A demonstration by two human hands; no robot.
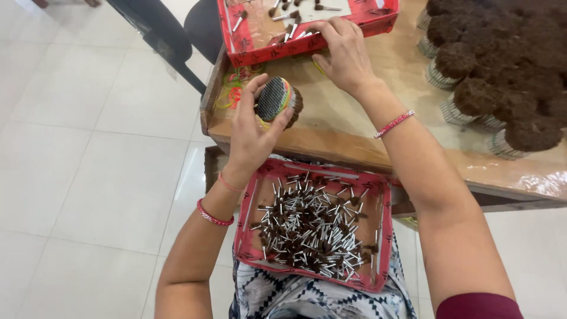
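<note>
Left hand [251,133]: we grasp a round bundle of brown-tipped metal brush stems bound with coloured rubber bands [277,100], above the wooden table's near edge [354,150].
Right hand [344,54]: fingers curled on the red cardboard tray's rim [283,50]; holding anything, we cannot tell.
Relation: bundle lies left of the right hand, stem ends facing us.
Lap: red tray of loose brushes [313,227].

Bright, even daylight-type light, no hard shadows. White floor tiles [88,118] nearly blown out, esp. top left. Soft sheen on desk [354,130], w/ a glossy strip of glare along its front edge at right. Small sparkle off metal stems in lap tray [251,201]. Faint shadow under left hand [251,133] on the desk. Focus decent overall; slight softness and compression smear in dark brush heads [502,65] top right. Wide-angle stretch at edges, forearms look elongated.
</note>
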